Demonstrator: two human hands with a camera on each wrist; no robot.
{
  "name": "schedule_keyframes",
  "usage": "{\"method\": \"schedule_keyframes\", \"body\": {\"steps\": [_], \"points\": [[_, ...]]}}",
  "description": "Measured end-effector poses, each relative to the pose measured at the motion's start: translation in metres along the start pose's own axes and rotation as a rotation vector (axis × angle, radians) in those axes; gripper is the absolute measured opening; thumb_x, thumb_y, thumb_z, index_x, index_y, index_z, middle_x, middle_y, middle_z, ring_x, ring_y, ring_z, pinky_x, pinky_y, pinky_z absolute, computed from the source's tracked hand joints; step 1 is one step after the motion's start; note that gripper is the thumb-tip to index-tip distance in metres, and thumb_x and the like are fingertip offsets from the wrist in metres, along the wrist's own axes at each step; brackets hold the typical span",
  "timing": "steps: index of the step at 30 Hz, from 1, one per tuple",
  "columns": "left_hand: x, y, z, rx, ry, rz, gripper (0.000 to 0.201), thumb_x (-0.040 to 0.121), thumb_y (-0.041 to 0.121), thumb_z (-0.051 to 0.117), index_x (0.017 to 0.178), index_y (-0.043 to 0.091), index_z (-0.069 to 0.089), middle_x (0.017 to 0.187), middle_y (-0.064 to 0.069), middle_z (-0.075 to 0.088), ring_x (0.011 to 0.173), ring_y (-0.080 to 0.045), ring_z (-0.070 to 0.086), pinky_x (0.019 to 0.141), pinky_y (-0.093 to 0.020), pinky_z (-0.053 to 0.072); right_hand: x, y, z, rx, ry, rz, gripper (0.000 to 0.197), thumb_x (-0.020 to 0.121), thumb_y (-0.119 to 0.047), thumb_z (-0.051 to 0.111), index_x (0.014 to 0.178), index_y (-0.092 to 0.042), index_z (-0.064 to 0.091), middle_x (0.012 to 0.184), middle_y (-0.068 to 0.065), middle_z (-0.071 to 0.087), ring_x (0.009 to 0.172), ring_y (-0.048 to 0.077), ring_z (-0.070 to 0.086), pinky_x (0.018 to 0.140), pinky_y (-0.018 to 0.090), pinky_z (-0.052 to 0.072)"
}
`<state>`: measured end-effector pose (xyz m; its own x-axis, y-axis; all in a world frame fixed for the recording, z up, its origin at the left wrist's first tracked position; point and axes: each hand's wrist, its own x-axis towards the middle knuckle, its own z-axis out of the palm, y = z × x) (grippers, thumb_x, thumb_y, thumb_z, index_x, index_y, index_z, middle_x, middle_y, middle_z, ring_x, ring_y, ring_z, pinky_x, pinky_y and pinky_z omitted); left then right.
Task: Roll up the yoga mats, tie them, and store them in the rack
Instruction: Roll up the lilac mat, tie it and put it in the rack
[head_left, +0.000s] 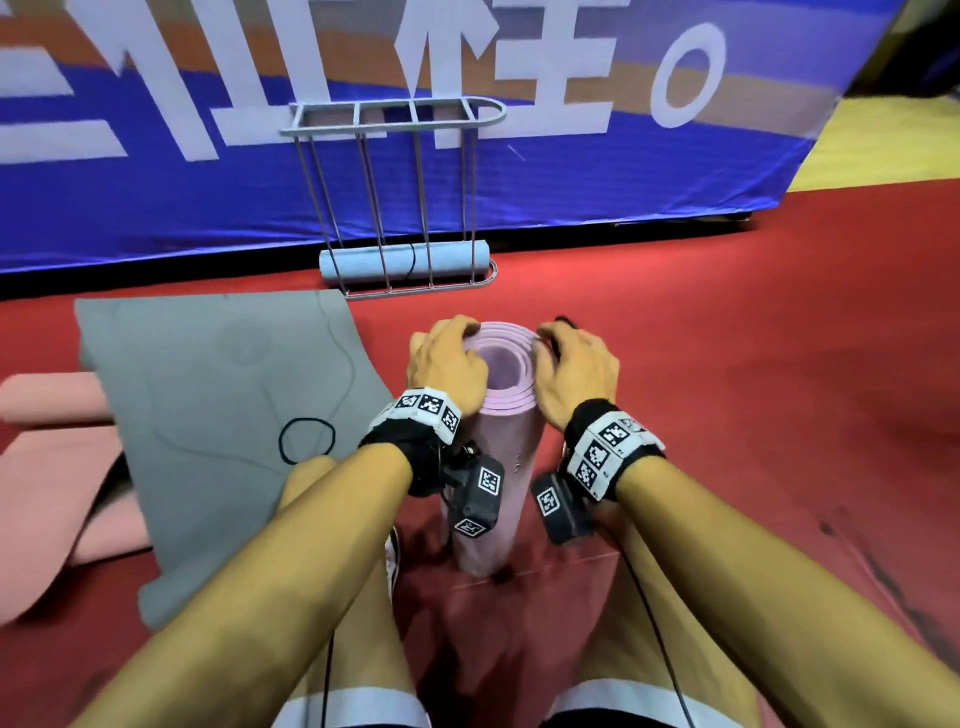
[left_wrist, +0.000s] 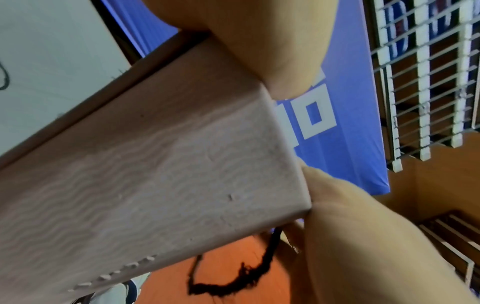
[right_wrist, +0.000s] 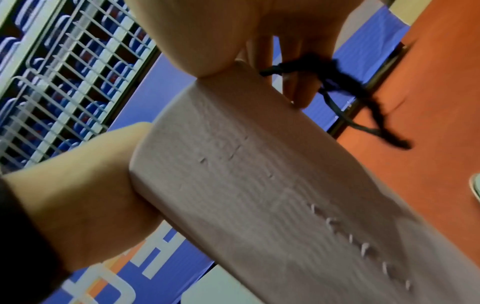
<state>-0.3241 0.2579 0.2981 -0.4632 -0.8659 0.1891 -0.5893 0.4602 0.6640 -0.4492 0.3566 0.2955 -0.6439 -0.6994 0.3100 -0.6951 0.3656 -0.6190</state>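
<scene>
A: Count first, largest down. What do you have?

B: One blue banner (head_left: 467, 197) across the back, standing on red floor (head_left: 727, 338). Four mats: one grey mat (head_left: 218, 405) flat to your left, one salmon mat (head_left: 47, 467) partly under it, one blue mat (head_left: 358, 262) rolled and lying in the bottom of the rack (head_left: 395, 197), and one pink mat (head_left: 498, 431) rolled and standing on end between your knees. One rack, against the banner. Two black bands: one loop (head_left: 306, 440) lying on the grey mat, one band (right_wrist: 337, 82) at your right fingers.

A: Left hand?

B: Your left hand (head_left: 449, 366) is curled over the top rim of the pink mat on its left side, fingers bent onto the edge. The left wrist view shows the thumb and a finger (left_wrist: 291, 67) pressed to the roll's end: clamped on the pink mat.

A: Right hand?

B: Your right hand (head_left: 574, 371) wraps the right side of the same rim, thumb against the wall of the roll. The band hangs from its fingers (right_wrist: 298, 90), looped round them in the right wrist view. So it grips both mat and band.

A: Band on the pink mat?

B: Not yet; it hangs beside the top end.
</scene>
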Motion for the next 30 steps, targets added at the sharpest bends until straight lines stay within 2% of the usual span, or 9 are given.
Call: {"method": "schedule_keyframes", "body": {"steps": [2,4,8,11,15,19,24,27,30], "points": [[0.0,-0.002,-0.002,0.003,0.015,0.004,0.051,0.088,0.009,0.051,0.136,0.025,0.055,0.133,0.002,0.06,0.123,-0.031,0.046,0.101,-0.034,0.037,0.012,-0.006,-0.002,-0.077,-0.025,-0.111,0.029,0.09,-0.013,0.057,0.116,-0.022,0.068,0.113,0.009,0.069,0.122,0.032,0.053,0.101,0.038,0.032],[0.0,-0.005,-0.005,-0.005,0.012,0.006,0.066,0.088,0.01,0.051,0.149,0.03,0.04,0.134,0.0,0.059,0.123,-0.032,0.045,0.101,-0.038,0.039,0.023,-0.013,-0.003,-0.126,-0.18,-0.242,0.03,0.084,-0.009,0.059,0.11,-0.021,0.069,0.11,0.012,0.066,0.115,0.035,0.055,0.095,0.04,0.041],[-0.006,-0.004,-0.008,0.045,-0.045,0.086,0.085,0.09,0.007,0.046,0.159,0.044,0.013,0.118,-0.001,0.056,0.108,-0.031,0.044,0.097,-0.042,0.039,0.027,-0.025,-0.003,-0.215,-0.396,-0.474,0.028,0.078,-0.021,0.053,0.1,-0.023,0.071,0.105,0.015,0.068,0.105,0.038,0.06,0.086,0.045,0.052],[-0.006,-0.004,-0.006,0.061,-0.053,0.083,0.071,0.094,0.009,0.046,0.154,0.045,0.032,0.146,0.0,0.041,0.121,-0.031,0.04,0.104,-0.045,0.04,0.025,-0.026,-0.002,-0.247,-0.381,-0.565,0.032,0.076,-0.015,0.047,0.095,-0.018,0.073,0.095,0.016,0.071,0.095,0.038,0.063,0.08,0.045,0.052],[-0.002,-0.009,0.001,-0.033,-0.004,0.034,0.026,0.095,0.017,0.055,0.117,0.023,0.069,0.159,-0.002,0.03,0.134,-0.03,0.039,0.11,-0.042,0.038,0.021,-0.023,-0.004,-0.185,-0.319,-0.505,0.023,0.084,-0.003,0.053,0.103,-0.01,0.065,0.091,0.021,0.067,0.084,0.043,0.061,0.071,0.046,0.05],[0.009,-0.011,0.007,-0.146,0.099,-0.046,0.019,0.095,0.014,0.055,0.11,0.008,0.066,0.14,-0.006,0.057,0.127,-0.031,0.05,0.101,-0.034,0.038,0.008,-0.005,0.0,-0.096,-0.121,-0.433,0.031,0.092,-0.012,0.057,0.123,-0.011,0.062,0.095,0.019,0.069,0.084,0.042,0.061,0.073,0.049,0.052],[0.015,-0.004,0.015,-0.154,0.162,-0.1,0.012,0.094,0.018,0.053,0.092,0.011,0.062,0.1,-0.005,0.063,0.09,-0.027,0.053,0.08,-0.037,0.042,-0.009,0.01,0.001,-0.066,0.044,-0.429,0.017,0.084,-0.014,0.061,0.098,-0.007,0.071,0.082,0.013,0.068,0.077,0.04,0.058,0.069,0.046,0.052],[0.017,-0.002,0.02,-0.2,0.224,-0.172,0.015,0.095,0.023,0.054,0.085,0.014,0.06,0.095,-0.001,0.064,0.084,-0.027,0.051,0.075,-0.034,0.042,-0.025,0.009,0.002,0.005,0.046,-0.438,0.009,0.089,-0.018,0.063,0.088,-0.009,0.066,0.079,0.01,0.063,0.078,0.033,0.054,0.071,0.038,0.044],[0.023,-0.006,0.024,-0.234,0.259,-0.184,0.024,0.098,0.032,0.054,0.088,0.014,0.067,0.097,-0.005,0.07,0.084,-0.029,0.055,0.074,-0.032,0.042,-0.042,0.01,0.006,-0.005,-0.017,-0.484,0.024,0.094,-0.03,0.054,0.087,-0.008,0.059,0.082,0.01,0.057,0.081,0.029,0.048,0.074,0.039,0.041]]}}
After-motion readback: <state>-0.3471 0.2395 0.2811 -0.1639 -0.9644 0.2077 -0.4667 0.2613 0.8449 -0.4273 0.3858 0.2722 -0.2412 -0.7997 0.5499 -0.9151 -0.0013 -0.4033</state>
